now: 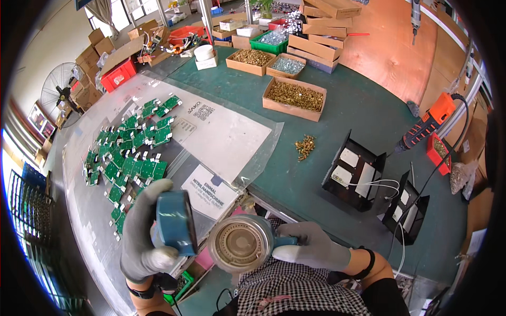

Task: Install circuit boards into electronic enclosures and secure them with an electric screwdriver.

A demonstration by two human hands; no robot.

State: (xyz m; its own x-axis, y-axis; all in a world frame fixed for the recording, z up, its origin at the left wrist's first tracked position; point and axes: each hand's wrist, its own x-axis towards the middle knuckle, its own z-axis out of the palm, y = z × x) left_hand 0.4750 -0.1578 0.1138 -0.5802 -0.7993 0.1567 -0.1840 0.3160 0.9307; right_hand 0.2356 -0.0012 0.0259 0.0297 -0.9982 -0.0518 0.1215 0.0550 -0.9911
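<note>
My left hand [141, 239], in a grey glove, is wrapped round a teal lid [176, 222], a deep round cap turned on its side. Beside it, my right hand [310, 245], also gloved in grey, grips the handle of a teal mug [241, 243]. The mug's round mouth faces up and shows a metal rim with a perforated ring inside. Lid and mug are apart, both held in front of my checkered apron [295, 287] at the table's near edge. What lies deeper in the mug is hard to make out.
Many green circuit boards [132, 166] lie on the left, by a white printed packet [210, 194]. Loose brass screws [304, 147] sit below a cardboard box of brass parts [294, 100]. Black metal housings [352, 171] with white cables stand right, under an orange power screwdriver [429, 122].
</note>
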